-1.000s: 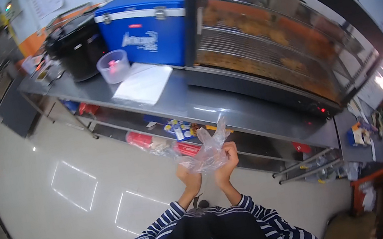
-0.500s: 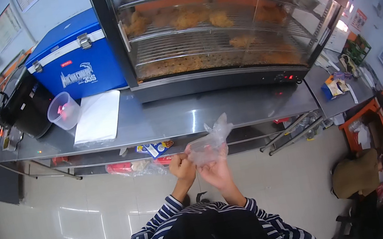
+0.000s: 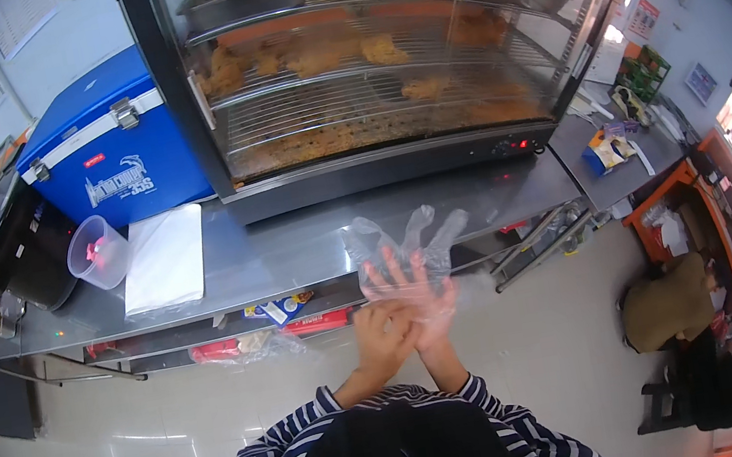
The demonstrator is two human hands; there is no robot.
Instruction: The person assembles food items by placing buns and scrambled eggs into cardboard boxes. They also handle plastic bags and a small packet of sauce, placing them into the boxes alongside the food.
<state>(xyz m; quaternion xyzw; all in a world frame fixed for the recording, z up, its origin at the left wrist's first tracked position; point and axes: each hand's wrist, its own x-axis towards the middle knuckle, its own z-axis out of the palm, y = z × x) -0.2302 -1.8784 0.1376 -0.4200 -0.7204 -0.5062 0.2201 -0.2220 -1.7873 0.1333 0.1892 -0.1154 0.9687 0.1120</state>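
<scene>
A clear disposable plastic glove (image 3: 431,235) is partly over my right hand (image 3: 420,295), its loose finger ends standing out beyond my fingertips. The fingers of my right hand are spread inside the thin plastic, palm toward me. My left hand (image 3: 384,337) is closed at the base of the right palm, pinching the glove by its lower edge. Both hands are held in front of the steel counter (image 3: 308,228), near its front edge.
Beyond the counter top stands a glass warming cabinet (image 3: 358,65) with fried food inside. Left of it are a blue cooler box (image 3: 113,164), white paper (image 3: 164,262), a clear plastic tub (image 3: 99,254) and a black appliance (image 3: 21,247). At right, a person (image 3: 664,302) sits by an orange shelf.
The bunched glove has opened out, and my right hand has gone into it with fingers spread. My left hand has shifted right, to the glove's lower edge. The view has turned slightly.
</scene>
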